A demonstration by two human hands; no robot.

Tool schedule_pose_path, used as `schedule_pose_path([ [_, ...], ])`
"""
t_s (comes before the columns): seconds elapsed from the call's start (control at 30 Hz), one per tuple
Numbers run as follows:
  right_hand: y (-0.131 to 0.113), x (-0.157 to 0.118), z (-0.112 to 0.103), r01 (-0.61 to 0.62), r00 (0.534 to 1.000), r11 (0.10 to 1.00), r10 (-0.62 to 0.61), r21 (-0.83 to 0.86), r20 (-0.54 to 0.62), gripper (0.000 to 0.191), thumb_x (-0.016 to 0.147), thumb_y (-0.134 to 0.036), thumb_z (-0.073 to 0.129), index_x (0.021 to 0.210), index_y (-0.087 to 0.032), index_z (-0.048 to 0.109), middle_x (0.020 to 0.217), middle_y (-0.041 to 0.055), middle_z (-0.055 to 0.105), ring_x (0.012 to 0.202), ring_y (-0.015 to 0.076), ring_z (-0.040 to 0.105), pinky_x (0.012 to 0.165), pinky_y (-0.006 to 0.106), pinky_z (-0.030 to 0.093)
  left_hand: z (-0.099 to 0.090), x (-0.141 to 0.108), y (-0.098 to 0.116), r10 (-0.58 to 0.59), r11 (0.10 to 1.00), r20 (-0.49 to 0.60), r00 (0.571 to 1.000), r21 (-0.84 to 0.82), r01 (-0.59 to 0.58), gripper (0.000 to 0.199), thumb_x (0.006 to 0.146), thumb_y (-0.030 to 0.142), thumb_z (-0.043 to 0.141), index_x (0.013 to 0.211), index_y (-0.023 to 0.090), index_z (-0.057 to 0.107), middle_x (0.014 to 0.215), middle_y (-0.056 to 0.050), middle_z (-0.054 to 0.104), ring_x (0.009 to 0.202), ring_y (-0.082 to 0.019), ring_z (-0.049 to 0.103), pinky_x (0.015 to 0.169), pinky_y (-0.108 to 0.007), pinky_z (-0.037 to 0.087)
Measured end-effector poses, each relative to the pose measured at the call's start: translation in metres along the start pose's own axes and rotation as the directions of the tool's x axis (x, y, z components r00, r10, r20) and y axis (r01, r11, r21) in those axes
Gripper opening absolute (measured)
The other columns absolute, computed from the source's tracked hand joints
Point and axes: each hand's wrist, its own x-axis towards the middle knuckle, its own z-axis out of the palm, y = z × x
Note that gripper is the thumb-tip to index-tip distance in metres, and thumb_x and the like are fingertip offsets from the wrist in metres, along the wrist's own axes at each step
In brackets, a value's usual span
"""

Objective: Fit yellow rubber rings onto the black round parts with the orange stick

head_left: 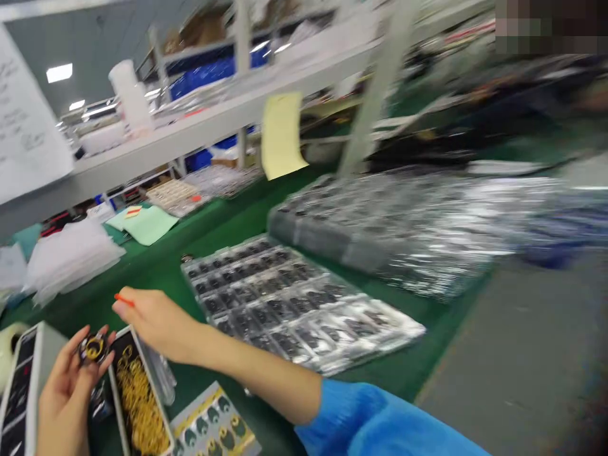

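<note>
Low on the left, my left hand point(71, 380) grips a small round dark part point(94, 348) with a yellow ring on its face. My right hand point(154, 320) is closed around a thin orange-red stick-like tool point(124, 300), whose tip points left; most of it is hidden in my fingers. Beneath the right hand stands a narrow white box point(116, 386) filled with loose yellow rings point(137, 399). Beside it lies a sheet of dark green and yellow oval stickers point(213, 427). A clear tray point(304, 304) with rows of dark small parts lies past my right forearm.
Blurred clear trays point(361, 221) are stacked behind on the green mat point(228, 228). Far left is a pile of white bags point(71, 253) near a pale green paper point(145, 225). A shelf beam point(199, 133) with a yellow note point(282, 136) crosses above. A compartment box point(28, 386) stands left.
</note>
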Motion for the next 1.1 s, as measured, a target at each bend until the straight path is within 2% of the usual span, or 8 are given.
schedule_pose_path([
  [0.1,0.005,-0.005,0.006,-0.002,0.998,0.993,0.011,0.121,-0.066,0.02,0.096,-0.017,0.043,0.076,-0.018,0.049,0.072,-0.0009,0.056,0.065,0.0124,0.051,0.061,0.024,0.037,0.005,-0.009,0.008,0.047,0.998,0.027,0.999,-0.053,-0.045,0.041,0.078,0.026,0.074,0.117,0.02,0.06,0.113,-0.008,0.071,0.113,-0.029,0.064,0.094,-0.039,0.058],
  [0.2,0.009,-0.011,0.01,0.056,0.992,0.985,-0.037,0.163,-0.118,0.012,0.09,-0.013,0.05,0.079,-0.018,0.054,0.072,-0.0018,0.055,0.063,0.011,0.05,0.059,0.022,0.037,0.007,-0.014,0.009,0.106,0.99,0.064,0.992,-0.104,-0.1,0.032,0.085,0.019,0.064,0.117,0.021,0.061,0.118,-0.008,0.069,0.115,-0.026,0.063,0.095,-0.037,0.057],
  [0.37,0.005,-0.021,0.022,0.203,0.965,0.973,-0.18,0.112,-0.189,0.011,0.088,-0.012,0.057,0.079,-0.018,0.06,0.068,-0.0021,0.053,0.058,0.01,0.049,0.052,0.022,0.037,0.012,-0.024,0.007,0.197,0.975,0.136,0.971,-0.134,-0.179,0.031,0.095,0.014,0.049,0.121,0.026,0.06,0.129,-0.004,0.063,0.123,-0.022,0.057,0.098,-0.033,0.055],
  [0.5,0.002,-0.027,0.034,0.283,0.93,0.958,-0.262,0.051,-0.258,0.012,0.086,-0.007,0.057,0.083,-0.017,0.062,0.07,0.0003,0.059,0.06,0.0106,0.054,0.051,0.021,0.041,0.017,-0.032,0.008,0.233,0.972,0.176,0.956,-0.068,-0.224,0.033,0.098,0.015,0.046,0.125,0.03,0.057,0.135,-0.003,0.058,0.128,-0.02,0.053,0.1,-0.03,0.054],
  [0.6,0.003,-0.028,0.038,0.298,0.91,0.954,-0.297,-0.043,-0.288,0.012,0.086,-0.005,0.058,0.082,-0.016,0.061,0.068,0.0012,0.061,0.061,0.0116,0.056,0.054,0.022,0.044,0.017,-0.036,0.006,0.263,0.963,0.218,0.94,-0.001,-0.269,0.038,0.099,0.015,0.044,0.13,0.034,0.053,0.14,0.0,0.054,0.131,-0.018,0.049,0.103,-0.027,0.051],
  [0.73,0.004,-0.029,0.039,0.254,0.922,0.965,-0.261,-0.063,-0.287,0.012,0.086,-0.006,0.059,0.081,-0.017,0.061,0.069,0.0009,0.061,0.061,0.0114,0.056,0.055,0.023,0.045,0.017,-0.037,-0.001,0.296,0.939,0.258,0.92,0.098,-0.33,0.043,0.099,0.012,0.043,0.136,0.035,0.047,0.144,0.002,0.05,0.136,-0.015,0.042,0.108,-0.022,0.044],
  [0.87,0.006,-0.028,0.038,0.21,0.948,0.978,-0.207,-0.015,-0.24,0.012,0.085,-0.007,0.058,0.08,-0.017,0.061,0.069,-0.0001,0.059,0.062,0.0109,0.056,0.056,0.023,0.044,0.018,-0.034,-0.007,0.326,0.912,0.281,0.903,0.157,-0.378,0.044,0.099,0.013,0.043,0.139,0.03,0.044,0.147,-0.001,0.047,0.134,-0.016,0.045,0.11,-0.027,0.043],
  [1.1,0.009,-0.022,0.034,0.157,0.98,0.967,-0.128,0.199,-0.15,0.014,0.076,-0.008,0.055,0.067,-0.018,0.054,0.064,-0.0036,0.051,0.056,0.0084,0.044,0.053,0.022,0.037,0.02,-0.035,-0.007,0.27,0.935,0.202,0.941,0.178,-0.306,0.04,0.096,0.017,0.047,0.135,0.026,0.051,0.143,-0.005,0.052,0.131,-0.022,0.049,0.108,-0.033,0.046],
])
